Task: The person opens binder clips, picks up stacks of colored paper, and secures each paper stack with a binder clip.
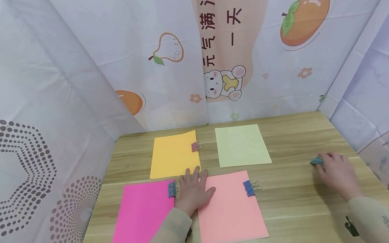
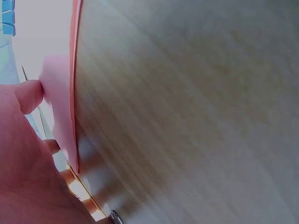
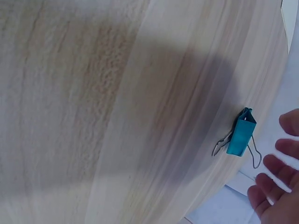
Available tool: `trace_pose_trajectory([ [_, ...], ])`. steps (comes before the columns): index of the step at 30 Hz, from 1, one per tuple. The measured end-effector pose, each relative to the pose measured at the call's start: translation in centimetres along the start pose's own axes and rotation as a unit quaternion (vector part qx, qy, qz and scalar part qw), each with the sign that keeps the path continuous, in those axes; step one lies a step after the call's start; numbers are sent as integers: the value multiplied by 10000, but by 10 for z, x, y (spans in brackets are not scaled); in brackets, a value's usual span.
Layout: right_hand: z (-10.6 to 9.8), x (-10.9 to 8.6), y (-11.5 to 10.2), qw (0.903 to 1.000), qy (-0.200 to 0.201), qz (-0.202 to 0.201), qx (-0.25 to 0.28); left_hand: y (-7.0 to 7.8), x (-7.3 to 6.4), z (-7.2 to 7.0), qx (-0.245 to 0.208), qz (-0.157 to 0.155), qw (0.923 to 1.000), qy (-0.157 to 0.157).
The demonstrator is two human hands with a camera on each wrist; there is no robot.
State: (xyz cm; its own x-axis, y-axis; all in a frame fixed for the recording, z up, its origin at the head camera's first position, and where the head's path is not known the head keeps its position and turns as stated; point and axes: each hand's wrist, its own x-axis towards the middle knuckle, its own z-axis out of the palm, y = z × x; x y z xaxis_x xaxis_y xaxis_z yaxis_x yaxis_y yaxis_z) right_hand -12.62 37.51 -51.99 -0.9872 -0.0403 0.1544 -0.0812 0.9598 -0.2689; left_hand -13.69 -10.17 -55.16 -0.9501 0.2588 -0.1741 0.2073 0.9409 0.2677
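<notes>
My right hand (image 1: 338, 172) is over the right side of the table, close to a teal binder clip (image 1: 317, 161). In the right wrist view that binder clip (image 3: 241, 135) stands on the wood with both wire handles spread, and the relaxed fingers (image 3: 279, 169) are beside it, holding nothing. Fingers spread, my left hand (image 1: 194, 193) lies between the magenta paper stack (image 1: 144, 218) and the salmon-pink paper stack (image 1: 230, 215). Its thumb (image 2: 32, 95) is at the pink sheets in the left wrist view. A blue binder clip (image 1: 249, 188) grips the pink stack's right edge.
A yellow paper stack (image 1: 173, 156) with a dark pink binder clip (image 1: 195, 147) and a pale green paper stack (image 1: 242, 146) lie farther back. Another blue binder clip (image 1: 171, 190) is on the magenta stack. Printed curtains (image 1: 164, 89) border the wooden table (image 1: 292, 201).
</notes>
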Motion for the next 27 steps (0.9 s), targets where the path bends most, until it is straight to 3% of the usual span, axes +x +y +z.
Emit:
trace_pose_trajectory([
  [8, -7, -4, 4, 9981, -169, 590, -80, 2, -2, -5, 29, -13, 10000, -89],
  [22, -14, -3, 7, 9931, -619, 949, -314, -3, 3, 4, 64, -32, 10000, -58],
  [27, -15, -1, 8, 9888, -988, 1100, -192, -3, 3, 4, 76, -40, 9999, -71],
])
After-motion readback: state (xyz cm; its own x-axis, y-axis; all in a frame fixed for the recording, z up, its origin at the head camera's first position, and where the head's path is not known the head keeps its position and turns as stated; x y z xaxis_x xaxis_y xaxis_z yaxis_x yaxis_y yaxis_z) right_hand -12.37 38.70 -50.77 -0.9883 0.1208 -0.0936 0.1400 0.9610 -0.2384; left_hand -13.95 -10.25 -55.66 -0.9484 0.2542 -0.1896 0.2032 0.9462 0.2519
